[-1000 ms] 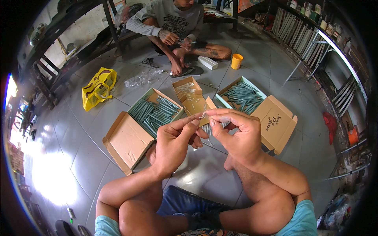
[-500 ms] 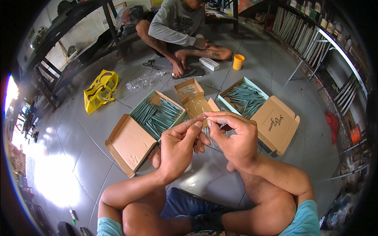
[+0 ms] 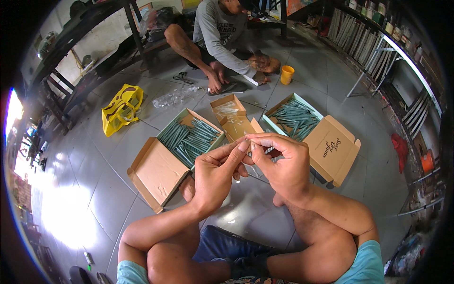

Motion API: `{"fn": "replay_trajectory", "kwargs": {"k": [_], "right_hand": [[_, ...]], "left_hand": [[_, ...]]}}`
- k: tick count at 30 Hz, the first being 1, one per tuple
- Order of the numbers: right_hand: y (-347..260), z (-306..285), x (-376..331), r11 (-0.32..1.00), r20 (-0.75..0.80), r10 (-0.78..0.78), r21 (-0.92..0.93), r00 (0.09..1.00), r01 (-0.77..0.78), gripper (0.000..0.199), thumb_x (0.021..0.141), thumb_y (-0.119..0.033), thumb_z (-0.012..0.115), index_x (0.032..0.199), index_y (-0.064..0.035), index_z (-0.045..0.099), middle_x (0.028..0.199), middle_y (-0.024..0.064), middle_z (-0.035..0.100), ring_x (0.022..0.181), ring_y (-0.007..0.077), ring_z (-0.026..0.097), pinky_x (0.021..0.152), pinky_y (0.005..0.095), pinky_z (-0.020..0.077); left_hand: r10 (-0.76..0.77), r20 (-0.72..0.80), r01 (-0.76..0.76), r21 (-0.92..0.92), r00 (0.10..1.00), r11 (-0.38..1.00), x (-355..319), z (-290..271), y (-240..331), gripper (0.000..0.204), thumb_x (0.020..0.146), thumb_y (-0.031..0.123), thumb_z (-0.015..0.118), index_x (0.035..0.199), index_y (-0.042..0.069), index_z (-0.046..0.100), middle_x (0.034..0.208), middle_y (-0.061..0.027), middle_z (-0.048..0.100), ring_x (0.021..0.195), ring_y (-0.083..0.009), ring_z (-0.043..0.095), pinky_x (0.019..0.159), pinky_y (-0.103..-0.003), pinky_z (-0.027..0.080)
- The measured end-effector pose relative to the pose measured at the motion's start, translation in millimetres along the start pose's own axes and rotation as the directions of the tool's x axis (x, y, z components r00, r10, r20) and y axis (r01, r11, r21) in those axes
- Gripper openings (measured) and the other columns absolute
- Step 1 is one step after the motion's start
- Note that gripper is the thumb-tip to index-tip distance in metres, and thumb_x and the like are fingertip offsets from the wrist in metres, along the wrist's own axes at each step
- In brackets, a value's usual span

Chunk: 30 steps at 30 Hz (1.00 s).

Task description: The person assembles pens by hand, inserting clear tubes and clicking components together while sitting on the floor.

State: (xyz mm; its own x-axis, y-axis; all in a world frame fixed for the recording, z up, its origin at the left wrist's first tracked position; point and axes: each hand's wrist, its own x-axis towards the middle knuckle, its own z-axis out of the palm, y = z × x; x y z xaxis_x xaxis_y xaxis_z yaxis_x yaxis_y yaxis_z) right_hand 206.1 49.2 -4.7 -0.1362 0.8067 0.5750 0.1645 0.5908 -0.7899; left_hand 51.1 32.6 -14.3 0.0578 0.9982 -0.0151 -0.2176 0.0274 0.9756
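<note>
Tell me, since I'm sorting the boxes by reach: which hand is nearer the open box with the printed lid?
Right. The right hand sits just left of the printed-lid box; the left hand is farther off, nearer the other open box.

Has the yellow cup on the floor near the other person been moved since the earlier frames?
No. The yellow cup stands at the same spot by the seated person's foot; its shift in the picture comes from the head camera tilting.

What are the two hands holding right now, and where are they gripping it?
Both the left hand and right hand pinch something small and thin between their fingertips; what it is cannot be told.
</note>
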Motion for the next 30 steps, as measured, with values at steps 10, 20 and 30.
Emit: {"fn": "replay_trajectory", "kwargs": {"k": [10,20,30], "right_hand": [[-3.0,-1.5,2.7,1.0,0.014,0.023,-0.01,1.0,-0.023,0.013,0.089,0.0,0.064,0.1,0.0066,0.067,0.101,0.0156,0.071,0.079,0.0159,0.071,0.059,0.0229,0.0568],[-1.5,-1.0,3.4,0.992,0.001,0.123,-0.008,0.992,-0.123,0.015,0.09,-0.005,0.065,0.1,0.0051,0.069,0.091,0.0133,0.073,0.074,0.0125,0.069,0.058,0.0227,0.0554],[5.8,-6.3,3.7,0.967,0.015,0.254,0.0,0.967,-0.254,0.02,0.091,-0.011,0.066,0.101,0.0057,0.069,0.081,0.01,0.072,0.072,0.0107,0.068,0.059,0.0223,0.0528]], "left_hand": [[0.037,-0.021,-0.036,0.041,0.999,0.999,-0.5,2.2,-1.1,0.033,0.099,0.02,0.058,0.121,-0.003,0.064,0.088,-0.0064,0.072,0.063,-0.0066,0.06,0.052,-0.018,0.043],[-0.023,-0.044,0.024,0.022,0.999,0.999,1.3,1.9,2.1,0.03,0.098,0.023,0.058,0.112,-0.003,0.067,0.094,-0.0093,0.071,0.074,-0.0146,0.069,0.058,-0.022,0.046],[-0.069,-0.02,0.069,-0.005,0.997,0.998,4.2,-3.7,2.0,0.031,0.099,0.023,0.057,0.116,-0.002,0.065,0.104,-0.0115,0.071,0.083,-0.0168,0.071,0.06,-0.022,0.049]]}}
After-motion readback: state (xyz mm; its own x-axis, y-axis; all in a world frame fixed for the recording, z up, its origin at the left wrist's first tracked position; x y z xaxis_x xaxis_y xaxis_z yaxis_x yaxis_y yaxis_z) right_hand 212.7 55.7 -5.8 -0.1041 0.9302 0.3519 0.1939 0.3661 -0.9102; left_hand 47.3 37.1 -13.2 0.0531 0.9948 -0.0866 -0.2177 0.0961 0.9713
